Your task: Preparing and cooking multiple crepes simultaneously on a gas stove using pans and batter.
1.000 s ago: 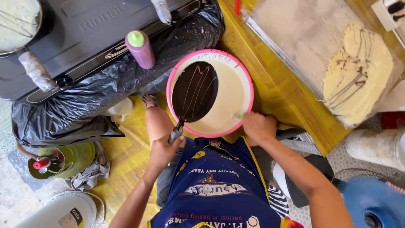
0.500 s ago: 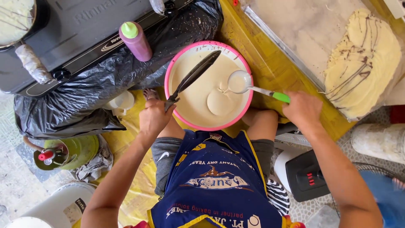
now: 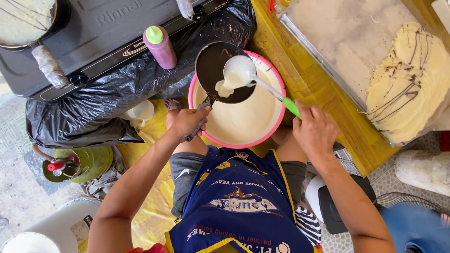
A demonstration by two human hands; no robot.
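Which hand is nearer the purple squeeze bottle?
Left. The left hand grips the pan handle just below the purple bottle; the right hand holds the ladle farther off, across the bowl.

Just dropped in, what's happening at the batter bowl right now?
The left hand holds a small dark pan by its handle over the pink-rimmed bowl of pale batter. The right hand grips a green-handled ladle and tips batter into the pan. A stack of thin chocolate-streaked crepes lies on the tray to the right.
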